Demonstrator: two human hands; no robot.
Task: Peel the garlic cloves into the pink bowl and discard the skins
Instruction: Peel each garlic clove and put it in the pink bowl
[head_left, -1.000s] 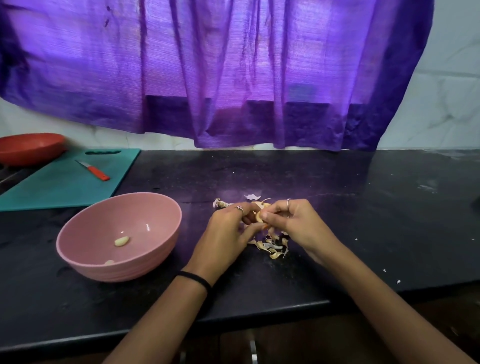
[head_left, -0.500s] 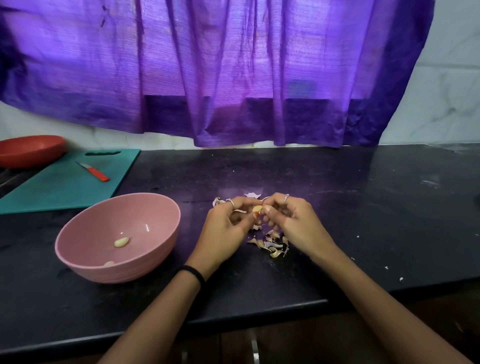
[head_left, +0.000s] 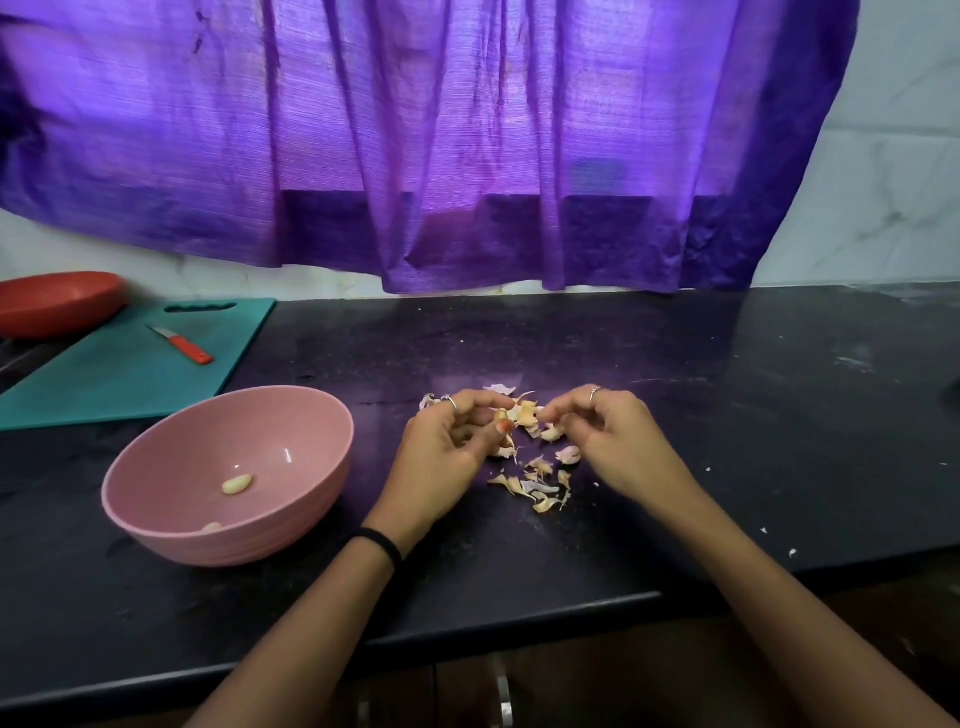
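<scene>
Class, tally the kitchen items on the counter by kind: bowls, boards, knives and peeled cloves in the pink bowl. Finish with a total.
Bowls: 2, pink bowl and red bowl
Cutting boards: 1, teal
Knives: 1, red-handled
Peeled cloves visible in the pink bowl: 2
Total: 6

**Both hands low over the desk, fingers curled**

Left forearm enters from bottom centre, angled up and right; a thin black band circles the wrist (head_left: 382, 543). Left hand (head_left: 447, 457) sits back-up, fingers curled inward, thumb and forefinger pinching a small, partly skinned pale garlic clove (head_left: 511, 415); a silver ring shows on one finger. Right forearm comes in from the lower right corner, angled up and left. Right hand (head_left: 615, 441) has fingers curled, thumb and fingertips drawn together just beside the clove; whether they pinch anything cannot be told. A ring on one finger. Hands near, not touching.
</scene>
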